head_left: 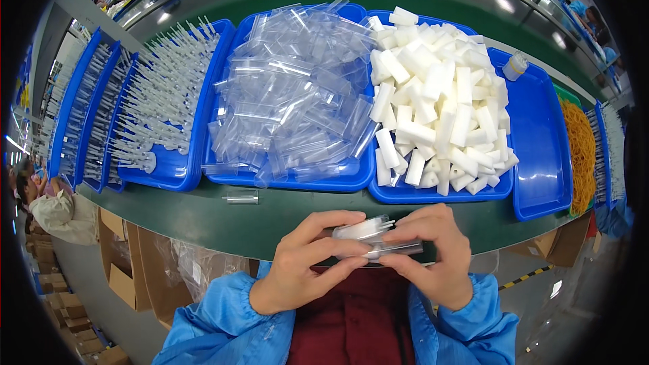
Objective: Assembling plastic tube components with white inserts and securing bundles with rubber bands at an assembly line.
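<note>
Both hands meet over the near edge of the green table. My left hand [301, 260] is closed around a clear plastic tube with a white foam piece [358, 230] in it, and thin white tips stick out at its right end. Just below lies a second clear tube [404, 249], pinched by my right hand [436, 250] between thumb and fingers. The two tubes lie nearly parallel and close together; the left fingers partly cover where they meet. On the table to the left, a loose clear tube [241, 197] lies alone.
Ahead stand blue trays: one of thin white-tipped rods [165, 88], one heaped with clear tubes [291, 94], one piled with white foam blocks [439, 101]. Another blue tray [541, 155] has a small clear container [515, 66] at its far corner. Orange rubber bands [579, 155] lie right. Cardboard boxes [145, 263] stand below left.
</note>
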### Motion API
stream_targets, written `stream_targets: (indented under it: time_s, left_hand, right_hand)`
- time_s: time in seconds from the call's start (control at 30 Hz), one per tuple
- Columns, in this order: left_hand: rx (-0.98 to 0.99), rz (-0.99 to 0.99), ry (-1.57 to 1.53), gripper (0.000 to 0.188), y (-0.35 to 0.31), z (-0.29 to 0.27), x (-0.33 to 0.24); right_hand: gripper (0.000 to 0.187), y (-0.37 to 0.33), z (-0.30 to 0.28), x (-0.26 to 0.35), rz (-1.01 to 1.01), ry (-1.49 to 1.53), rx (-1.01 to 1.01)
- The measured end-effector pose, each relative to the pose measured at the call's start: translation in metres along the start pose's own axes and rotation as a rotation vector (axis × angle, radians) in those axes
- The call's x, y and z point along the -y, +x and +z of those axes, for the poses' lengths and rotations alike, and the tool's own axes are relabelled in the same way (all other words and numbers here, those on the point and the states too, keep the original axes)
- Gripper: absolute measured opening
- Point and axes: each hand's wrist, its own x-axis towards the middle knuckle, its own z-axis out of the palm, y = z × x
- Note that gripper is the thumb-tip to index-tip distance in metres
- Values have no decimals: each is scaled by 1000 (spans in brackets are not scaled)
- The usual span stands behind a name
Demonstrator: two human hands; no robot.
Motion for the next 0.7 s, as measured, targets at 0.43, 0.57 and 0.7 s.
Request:
stream_targets:
  time_s: [0.43, 0.57, 0.7]
  left_hand:
    - [17, -149, -329, 25, -3, 2, 7]
    - [-13, -120, -40, 29, -5, 0, -2]
    - [-78, -90, 53, 34, -6, 10, -5]
  right_hand:
    - [32, -3, 3, 1, -70, -137, -39]
    - [30, 1, 2, -2, 314, 274, -14]
    - [30, 3, 2, -1, 145, 65, 44]
